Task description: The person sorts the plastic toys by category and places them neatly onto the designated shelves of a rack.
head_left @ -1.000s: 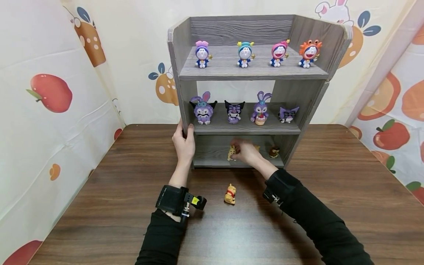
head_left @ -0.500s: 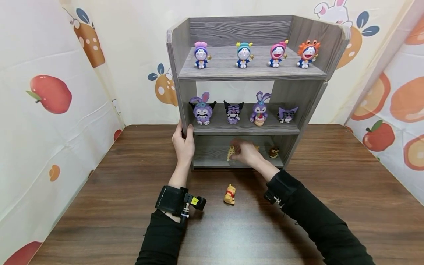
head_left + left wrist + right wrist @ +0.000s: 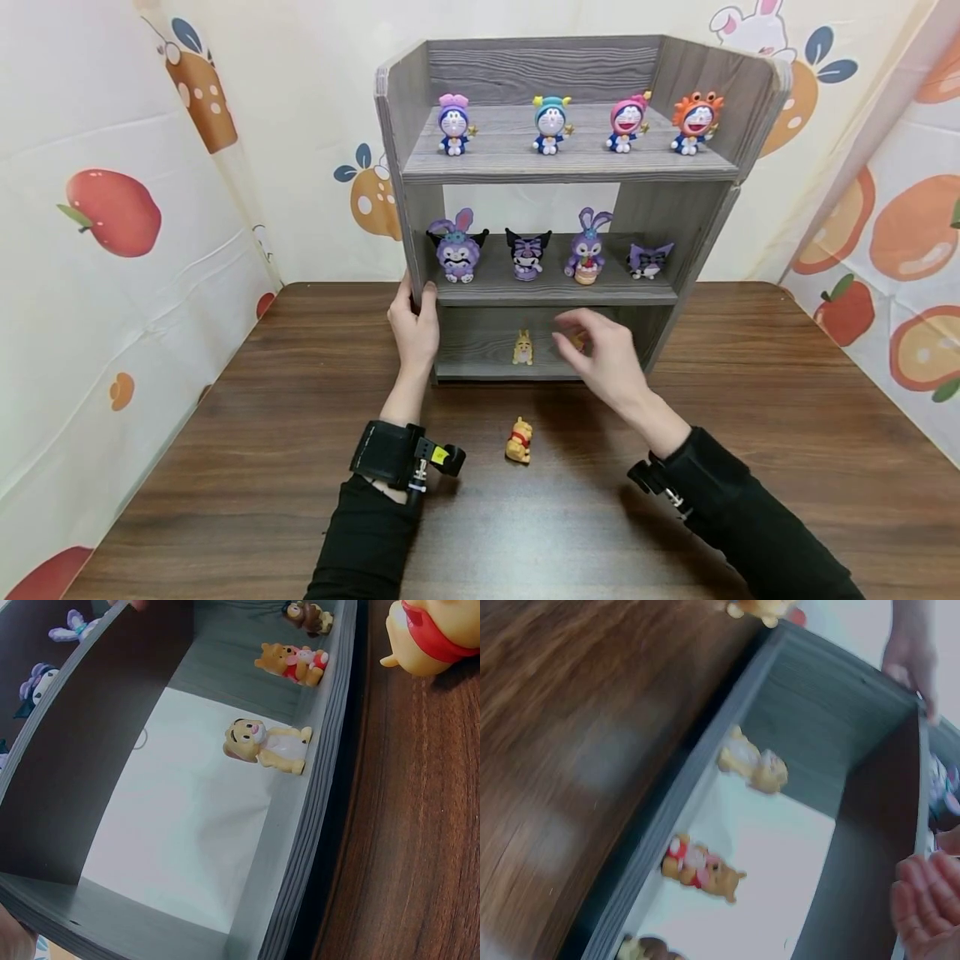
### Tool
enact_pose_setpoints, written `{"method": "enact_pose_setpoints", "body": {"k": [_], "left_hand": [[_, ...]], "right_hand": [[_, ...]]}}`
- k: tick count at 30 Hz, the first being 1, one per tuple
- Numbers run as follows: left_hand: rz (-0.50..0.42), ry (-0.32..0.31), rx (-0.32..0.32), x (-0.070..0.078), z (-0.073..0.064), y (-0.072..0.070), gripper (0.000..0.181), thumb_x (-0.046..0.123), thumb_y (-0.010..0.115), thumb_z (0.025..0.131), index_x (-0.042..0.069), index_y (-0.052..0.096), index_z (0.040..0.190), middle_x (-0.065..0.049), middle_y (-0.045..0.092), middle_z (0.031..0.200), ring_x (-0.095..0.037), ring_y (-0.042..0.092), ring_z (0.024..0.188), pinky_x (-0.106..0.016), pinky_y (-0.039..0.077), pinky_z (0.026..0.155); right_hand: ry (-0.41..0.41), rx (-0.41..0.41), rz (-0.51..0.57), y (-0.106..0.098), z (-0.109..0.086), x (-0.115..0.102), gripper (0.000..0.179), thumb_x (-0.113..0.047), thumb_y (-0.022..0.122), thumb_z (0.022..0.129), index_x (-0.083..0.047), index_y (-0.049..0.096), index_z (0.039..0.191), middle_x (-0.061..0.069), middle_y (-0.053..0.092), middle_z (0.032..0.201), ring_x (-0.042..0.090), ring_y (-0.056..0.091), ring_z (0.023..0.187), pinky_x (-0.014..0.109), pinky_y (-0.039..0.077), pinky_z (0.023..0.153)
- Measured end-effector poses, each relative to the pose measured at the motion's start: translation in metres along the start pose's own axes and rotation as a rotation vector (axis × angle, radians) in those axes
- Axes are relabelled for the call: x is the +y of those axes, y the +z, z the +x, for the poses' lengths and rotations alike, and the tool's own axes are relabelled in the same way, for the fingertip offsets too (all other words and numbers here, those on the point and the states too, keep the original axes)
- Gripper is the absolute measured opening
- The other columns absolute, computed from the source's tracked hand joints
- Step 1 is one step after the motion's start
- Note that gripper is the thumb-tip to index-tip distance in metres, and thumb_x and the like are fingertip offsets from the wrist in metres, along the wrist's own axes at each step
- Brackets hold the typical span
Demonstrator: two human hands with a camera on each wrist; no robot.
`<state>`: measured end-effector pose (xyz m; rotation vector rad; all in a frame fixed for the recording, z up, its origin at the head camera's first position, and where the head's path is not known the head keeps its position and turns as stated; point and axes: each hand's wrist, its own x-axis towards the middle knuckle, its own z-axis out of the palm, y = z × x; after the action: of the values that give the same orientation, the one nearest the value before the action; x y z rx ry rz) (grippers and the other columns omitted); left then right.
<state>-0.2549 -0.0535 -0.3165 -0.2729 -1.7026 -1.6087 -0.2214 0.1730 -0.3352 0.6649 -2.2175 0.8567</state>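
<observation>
My left hand [image 3: 414,329] grips the left side panel of a grey wooden display shelf [image 3: 487,293], thumb at the front. My right hand [image 3: 603,354] is in front of the bottom level, fingers loosely bent with nothing between them. Left of it, a pale yellow rabbit figurine [image 3: 522,347] stands upright on that level. A bear figurine in red [image 3: 292,664] and a brown owl figurine [image 3: 309,619] stand farther right in the row; in the head view my right hand largely hides them. On the table before the shelf lies a yellow bear figurine with a red band [image 3: 519,440].
Several blue-and-white cat figurines in hats [image 3: 551,125] line the top level. Purple figurines [image 3: 527,254] stand along the middle one. The shelf rests on a brown wooden table [image 3: 285,433], with fruit-printed cloth [image 3: 247,100] hanging behind and at both sides.
My right hand has let go of the rabbit figurine and moved back to the right, leaving it standing. My left hand keeps its grip on the shelf.
</observation>
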Motion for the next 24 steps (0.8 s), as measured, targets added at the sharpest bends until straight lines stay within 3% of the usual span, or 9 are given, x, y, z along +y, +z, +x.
{"method": "enact_pose_setpoints", "body": {"k": [6, 8, 13, 15, 18, 21, 24], "left_hand": [[0.001, -0.011, 0.0, 0.001, 0.001, 0.0, 0.036, -0.006, 0.046, 0.083, -0.007, 0.052, 0.118, -0.027, 0.059, 0.099, -0.023, 0.052, 0.08, -0.034, 0.042, 0.073], [0.0, -0.016, -0.002, -0.001, 0.001, 0.0, 0.037, -0.006, 0.046, 0.083, -0.007, 0.052, 0.119, -0.027, 0.059, 0.101, -0.023, 0.053, 0.083, -0.035, 0.042, 0.075], [-0.01, -0.01, -0.001, -0.024, 0.004, 0.001, 0.038, -0.003, 0.048, 0.083, -0.003, 0.052, 0.121, -0.023, 0.059, 0.104, -0.022, 0.054, 0.086, -0.037, 0.042, 0.076], [-0.007, -0.009, 0.0, -0.034, 0.005, 0.002, 0.038, 0.0, 0.048, 0.084, 0.0, 0.053, 0.122, -0.02, 0.06, 0.104, -0.019, 0.053, 0.085, -0.036, 0.043, 0.076], [0.009, -0.01, 0.001, -0.038, 0.005, 0.002, 0.039, 0.003, 0.049, 0.084, 0.005, 0.053, 0.123, -0.017, 0.061, 0.105, -0.016, 0.054, 0.086, -0.033, 0.043, 0.077], [0.013, -0.006, 0.001, -0.039, 0.005, 0.002, 0.04, 0.005, 0.049, 0.085, 0.006, 0.052, 0.124, -0.016, 0.06, 0.107, -0.015, 0.054, 0.089, -0.032, 0.043, 0.078], [0.007, -0.001, 0.002, -0.039, 0.004, 0.002, 0.039, 0.005, 0.049, 0.085, 0.005, 0.052, 0.124, -0.016, 0.06, 0.106, -0.016, 0.053, 0.088, -0.034, 0.042, 0.078]], "right_hand": [[-0.072, 0.343, 0.096, -0.024, -0.004, 0.005, 0.007, 0.0, 0.063, 0.075, 0.0, 0.066, 0.081, 0.004, 0.062, 0.069, 0.007, 0.052, 0.058, 0.018, 0.04, 0.056], [-0.057, 0.458, 0.117, -0.031, -0.003, 0.007, 0.006, 0.002, 0.062, 0.074, 0.003, 0.066, 0.079, 0.007, 0.061, 0.067, 0.006, 0.05, 0.056, 0.018, 0.039, 0.054], [0.058, 0.706, 0.144, -0.047, 0.001, 0.016, 0.007, 0.004, 0.063, 0.072, 0.003, 0.064, 0.079, 0.007, 0.059, 0.065, 0.005, 0.049, 0.055, 0.016, 0.038, 0.051], [0.128, 0.772, 0.151, -0.051, 0.002, 0.023, 0.01, 0.001, 0.064, 0.073, 0.004, 0.063, 0.083, 0.004, 0.058, 0.068, 0.006, 0.049, 0.056, 0.015, 0.038, 0.051], [0.248, 0.834, 0.172, -0.055, 0.002, 0.034, 0.019, -0.003, 0.065, 0.074, 0.007, 0.059, 0.089, 0.0, 0.055, 0.074, 0.008, 0.049, 0.061, 0.016, 0.037, 0.052], [0.35, 0.859, 0.192, -0.056, 0.002, 0.043, 0.023, -0.006, 0.066, 0.074, 0.003, 0.058, 0.094, -0.001, 0.052, 0.079, 0.008, 0.048, 0.066, 0.018, 0.037, 0.054], [0.395, 0.862, 0.217, -0.055, 0.001, 0.049, 0.027, -0.008, 0.068, 0.073, -0.001, 0.058, 0.097, 0.0, 0.053, 0.084, 0.01, 0.05, 0.072, 0.018, 0.038, 0.057]]}}
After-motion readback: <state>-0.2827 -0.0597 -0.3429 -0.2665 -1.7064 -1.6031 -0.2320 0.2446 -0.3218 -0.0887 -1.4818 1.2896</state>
